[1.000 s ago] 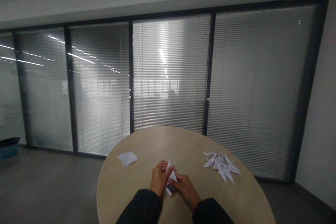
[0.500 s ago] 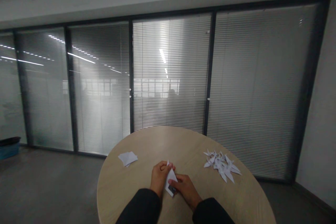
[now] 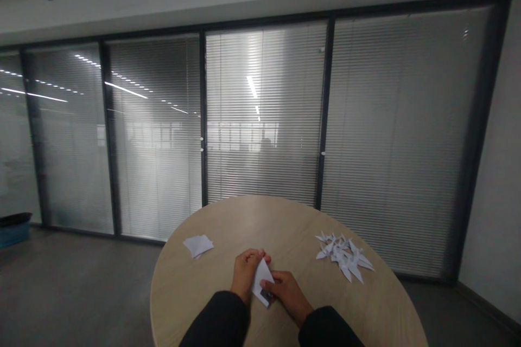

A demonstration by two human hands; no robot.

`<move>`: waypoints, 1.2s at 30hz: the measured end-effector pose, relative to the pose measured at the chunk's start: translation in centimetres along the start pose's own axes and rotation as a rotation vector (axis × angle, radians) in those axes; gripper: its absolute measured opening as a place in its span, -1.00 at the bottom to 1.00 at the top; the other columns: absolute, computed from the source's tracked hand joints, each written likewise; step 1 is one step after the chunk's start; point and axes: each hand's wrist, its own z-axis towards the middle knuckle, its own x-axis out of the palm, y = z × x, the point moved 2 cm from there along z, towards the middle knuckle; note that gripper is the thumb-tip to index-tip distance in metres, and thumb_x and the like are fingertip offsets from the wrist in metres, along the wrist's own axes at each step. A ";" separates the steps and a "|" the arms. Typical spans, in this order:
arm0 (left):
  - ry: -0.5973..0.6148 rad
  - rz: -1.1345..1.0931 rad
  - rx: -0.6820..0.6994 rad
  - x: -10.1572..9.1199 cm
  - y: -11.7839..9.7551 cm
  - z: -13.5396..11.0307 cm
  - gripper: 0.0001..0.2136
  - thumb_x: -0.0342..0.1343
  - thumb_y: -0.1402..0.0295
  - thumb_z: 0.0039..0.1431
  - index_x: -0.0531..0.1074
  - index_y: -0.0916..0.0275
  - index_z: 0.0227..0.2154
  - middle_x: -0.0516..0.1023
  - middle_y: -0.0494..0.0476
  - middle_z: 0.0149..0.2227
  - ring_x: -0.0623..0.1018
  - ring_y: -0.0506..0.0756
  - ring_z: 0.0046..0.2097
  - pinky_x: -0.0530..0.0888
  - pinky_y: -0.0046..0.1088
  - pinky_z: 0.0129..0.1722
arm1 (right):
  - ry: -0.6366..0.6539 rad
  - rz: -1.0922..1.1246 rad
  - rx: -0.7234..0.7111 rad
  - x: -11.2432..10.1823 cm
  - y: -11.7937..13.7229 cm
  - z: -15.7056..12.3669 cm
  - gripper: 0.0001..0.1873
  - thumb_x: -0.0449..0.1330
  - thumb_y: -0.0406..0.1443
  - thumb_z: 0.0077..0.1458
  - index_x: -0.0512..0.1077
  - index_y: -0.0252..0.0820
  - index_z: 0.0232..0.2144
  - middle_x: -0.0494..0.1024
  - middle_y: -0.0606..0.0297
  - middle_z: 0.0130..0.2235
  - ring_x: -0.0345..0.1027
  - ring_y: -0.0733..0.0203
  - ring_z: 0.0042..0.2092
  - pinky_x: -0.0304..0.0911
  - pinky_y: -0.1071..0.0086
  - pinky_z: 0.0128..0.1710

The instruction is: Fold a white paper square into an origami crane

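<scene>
Both my hands work on one small folded white paper piece (image 3: 262, 280) at the near middle of the round wooden table (image 3: 285, 227). My left hand (image 3: 245, 273) pinches the paper's upper tip, fingers curled. My right hand (image 3: 287, 293) presses its lower edge with thumb and fingers closed on it. A dark patch shows at the paper's bottom corner. Dark sleeves cover both forearms.
A small stack of flat white paper squares (image 3: 197, 245) lies at the left of the table. A heap of several folded white paper figures (image 3: 344, 255) lies at the right. Behind the table stands a glass wall with shut blinds (image 3: 264, 114). A blue bin (image 3: 14, 227) sits on the floor far left.
The paper's upper tip has been bent down and left, and my left hand's fingers have closed over it. My right hand stayed almost still.
</scene>
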 end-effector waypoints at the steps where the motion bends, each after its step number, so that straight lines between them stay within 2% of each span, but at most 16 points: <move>1: 0.007 -0.008 0.005 0.0 0.0 0.0 -0.64 0.30 0.10 -0.22 0.44 0.35 -0.58 0.57 0.21 -0.54 0.52 0.08 -0.50 0.37 -0.50 -0.54 | 0.003 -0.001 0.001 0.0 0.0 0.0 -0.62 0.29 -0.04 -0.28 0.45 -0.28 -0.63 0.40 0.35 -0.64 0.29 0.26 -0.56 0.17 0.43 -0.56; 6: 0.008 -0.026 0.002 -0.2 0.0 -0.1 -0.65 0.31 0.10 -0.21 0.44 0.35 -0.59 0.56 0.20 -0.55 0.50 0.05 -0.52 0.34 -0.52 -0.56 | 0.001 0.003 -0.011 0.0 -0.3 0.0 -0.62 0.29 -0.05 -0.27 0.44 -0.29 -0.64 0.37 0.39 -0.67 0.24 0.31 -0.61 0.12 0.46 -0.60; 14: -0.027 -0.072 -0.053 0.0 -0.3 -0.2 -0.59 0.30 0.04 -0.27 0.46 0.35 -0.58 0.56 0.21 -0.53 0.56 0.14 -0.41 0.43 -0.43 -0.45 | -0.007 -0.035 0.002 0.0 -1.2 0.5 -0.59 0.28 -0.02 -0.26 0.45 -0.31 -0.63 0.36 0.39 -0.68 0.20 0.36 -0.65 0.08 0.49 -0.65; 25: -0.071 -0.004 -0.033 -0.1 0.0 -0.1 -0.55 0.25 -0.04 -0.25 0.45 0.35 -0.58 0.55 0.21 -0.58 0.48 0.05 -0.56 0.34 -0.50 -0.58 | 0.011 -0.032 0.031 0.1 -1.1 0.3 -0.59 0.28 -0.03 -0.28 0.43 -0.33 -0.62 0.38 0.38 -0.69 0.19 0.35 -0.68 0.07 0.48 -0.68; 31: -0.017 -0.040 -0.085 0.1 -0.1 -0.3 -0.54 0.29 -0.02 -0.27 0.47 0.37 -0.54 0.56 0.23 -0.55 0.55 0.13 -0.44 0.43 -0.43 -0.46 | 0.017 -0.054 0.041 0.1 -1.1 0.1 -0.61 0.27 -0.05 -0.26 0.44 -0.34 -0.63 0.39 0.35 -0.70 0.18 0.37 -0.71 0.07 0.49 -0.72; 36: 0.060 0.044 -0.099 0.3 -0.3 -0.4 -0.54 0.30 0.00 -0.28 0.47 0.39 -0.60 0.54 0.23 -0.58 0.49 0.08 -0.54 0.38 -0.45 -0.53 | -0.026 -0.041 0.031 0.1 -0.8 -0.1 -0.59 0.26 -0.03 -0.28 0.42 -0.32 -0.65 0.39 0.35 -0.70 0.16 0.39 -0.73 0.02 0.51 -0.75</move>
